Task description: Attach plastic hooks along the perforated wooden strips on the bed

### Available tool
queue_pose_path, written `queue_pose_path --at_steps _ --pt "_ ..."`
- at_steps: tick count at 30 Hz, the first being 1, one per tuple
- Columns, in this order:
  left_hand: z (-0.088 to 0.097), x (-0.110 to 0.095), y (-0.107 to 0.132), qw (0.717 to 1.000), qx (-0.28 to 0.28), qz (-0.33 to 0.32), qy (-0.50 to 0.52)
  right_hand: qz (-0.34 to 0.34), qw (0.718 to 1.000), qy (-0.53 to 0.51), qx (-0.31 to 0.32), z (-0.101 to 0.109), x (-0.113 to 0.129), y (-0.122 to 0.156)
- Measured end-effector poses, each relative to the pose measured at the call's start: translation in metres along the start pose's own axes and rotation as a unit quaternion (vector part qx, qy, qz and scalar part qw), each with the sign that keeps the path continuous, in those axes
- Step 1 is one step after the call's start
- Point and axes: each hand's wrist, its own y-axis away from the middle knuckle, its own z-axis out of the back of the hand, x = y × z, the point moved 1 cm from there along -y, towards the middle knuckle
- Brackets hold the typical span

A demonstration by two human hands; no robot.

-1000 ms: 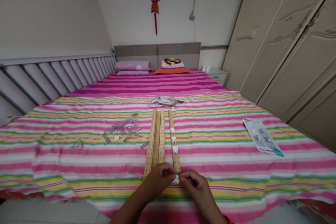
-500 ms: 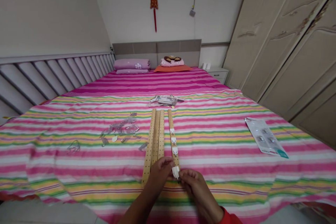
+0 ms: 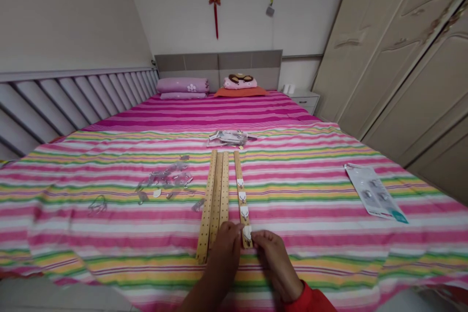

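— Where's the hook?
— The hook point(image 3: 247, 233) sits at the near end of the lone strip point(image 3: 239, 190) on the bed point(image 3: 310, 195), nearest of four white ones.
— And the hands?
— The right hand point(image 3: 272, 253) pinches the hook from its right. The left hand point(image 3: 226, 243) is curled, fingertips gripping the strip's end. Three other strips point(image 3: 217, 195) lie just left, and a packet point(image 3: 375, 192) lies well off right.
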Motion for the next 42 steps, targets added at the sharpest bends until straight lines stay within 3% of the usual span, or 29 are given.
queue_pose_path --at_steps 4,10,15,29,37,40,42 --pt "-0.006 0.000 0.001 0.996 0.026 -0.031 -0.076 0.001 1.000 0.010 -0.005 -0.001 -0.001 -0.002" --pt "-0.016 0.003 0.006 0.967 -0.026 -0.086 -0.238 0.007 1.000 0.023 -0.016 -0.002 0.000 -0.001" --pt "-0.015 0.008 0.012 0.953 -0.032 -0.089 -0.288 0.011 0.999 0.026 -0.022 -0.003 -0.001 0.000" --pt "-0.012 0.008 0.008 0.947 -0.020 -0.106 -0.302 0.006 0.999 0.050 -0.012 0.002 -0.005 -0.005" --pt "-0.018 0.009 0.011 0.967 -0.057 -0.098 -0.228 0.036 0.995 0.097 -0.010 0.002 -0.004 -0.009" --pt "-0.008 0.006 0.008 0.980 -0.056 -0.083 -0.173 0.024 0.995 0.094 -0.007 0.004 -0.007 -0.009" --pt "0.011 0.007 0.002 0.986 -0.074 -0.068 -0.130 0.018 0.996 0.089 -0.007 0.006 -0.008 -0.009"
